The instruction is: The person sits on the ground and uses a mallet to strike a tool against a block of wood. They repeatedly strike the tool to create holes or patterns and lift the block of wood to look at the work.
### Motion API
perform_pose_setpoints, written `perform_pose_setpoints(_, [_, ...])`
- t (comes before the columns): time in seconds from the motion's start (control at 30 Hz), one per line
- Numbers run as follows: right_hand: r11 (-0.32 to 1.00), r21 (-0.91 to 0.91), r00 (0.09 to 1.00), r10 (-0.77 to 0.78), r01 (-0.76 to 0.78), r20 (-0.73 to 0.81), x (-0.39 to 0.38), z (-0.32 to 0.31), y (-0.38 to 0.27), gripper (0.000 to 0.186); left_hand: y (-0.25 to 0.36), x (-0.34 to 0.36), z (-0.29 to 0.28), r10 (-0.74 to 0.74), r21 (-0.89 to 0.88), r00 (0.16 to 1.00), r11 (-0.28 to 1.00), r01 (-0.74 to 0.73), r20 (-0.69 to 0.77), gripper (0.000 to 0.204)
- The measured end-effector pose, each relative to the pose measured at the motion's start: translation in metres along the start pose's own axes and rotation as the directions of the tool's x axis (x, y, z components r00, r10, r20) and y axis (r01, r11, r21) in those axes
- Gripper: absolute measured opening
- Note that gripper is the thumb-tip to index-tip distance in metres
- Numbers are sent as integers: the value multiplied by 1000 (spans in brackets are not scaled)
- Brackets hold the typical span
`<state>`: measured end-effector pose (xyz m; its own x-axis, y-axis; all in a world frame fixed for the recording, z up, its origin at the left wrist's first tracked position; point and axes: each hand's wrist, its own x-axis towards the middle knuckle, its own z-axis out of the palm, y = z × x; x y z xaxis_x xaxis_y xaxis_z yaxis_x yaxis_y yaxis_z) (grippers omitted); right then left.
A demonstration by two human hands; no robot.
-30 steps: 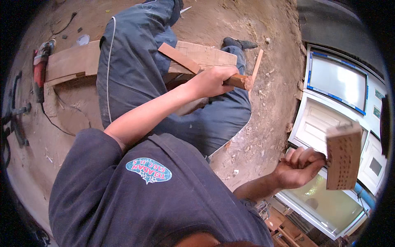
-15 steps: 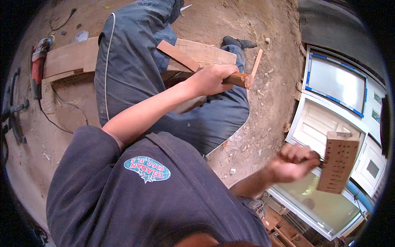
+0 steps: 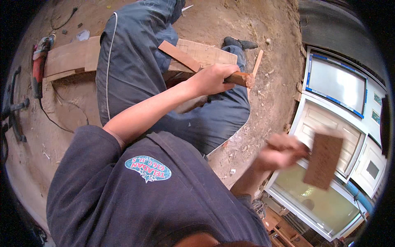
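My left hand (image 3: 212,79) is closed around a brown wooden chisel handle (image 3: 242,79) with a battered, frayed end; its blade is hidden below the fist. Off to the right, my right hand (image 3: 282,152) grips the short handle of a wooden mallet (image 3: 324,159), whose blocky head is raised and blurred by motion, apart from the chisel. A long wooden plank (image 3: 210,53) lies across under my legs, with pencil-like lines on its right part. A flat wooden strip (image 3: 179,56) slants over the plank and reaches up to my left hand.
A red and black angle grinder (image 3: 39,66) with a cord lies by the plank's left end. Black metal bars (image 3: 15,107) are at the far left. A thin wood stick (image 3: 258,62) stands beyond my knee. White-framed panels (image 3: 335,82) lean at the right. Chips litter the dirt floor (image 3: 271,88).
My right hand and the mallet have swung left, toward my left hand, and slightly upward in the picture. My left hand keeps its grip with almost no movement.
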<state>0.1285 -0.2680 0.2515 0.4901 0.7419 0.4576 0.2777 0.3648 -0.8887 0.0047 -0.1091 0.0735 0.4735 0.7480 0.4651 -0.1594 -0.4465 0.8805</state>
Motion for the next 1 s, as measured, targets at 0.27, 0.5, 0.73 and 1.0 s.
perform_pose_setpoints(0.27, [890,-421,985,161,-174,-65,16,3,-35,37,1,-4,-5,-22,11,1000,1000,22,-6,35])
perform_pose_setpoints(0.5, [406,-834,920,-44,373,389,-6,-28,16,24,-4,2,4,4,29,1000,1000,-4,-17,35])
perform_pose_setpoints(0.73, [976,-158,980,129,-152,-149,27,16,-57,33,-1,-5,-6,-30,33,999,999,31,-30,40])
perform_pose_setpoints(1.0, [377,-844,905,35,382,425,1,-3,12,24,-4,-2,-3,-20,37,998,999,22,-53,40])
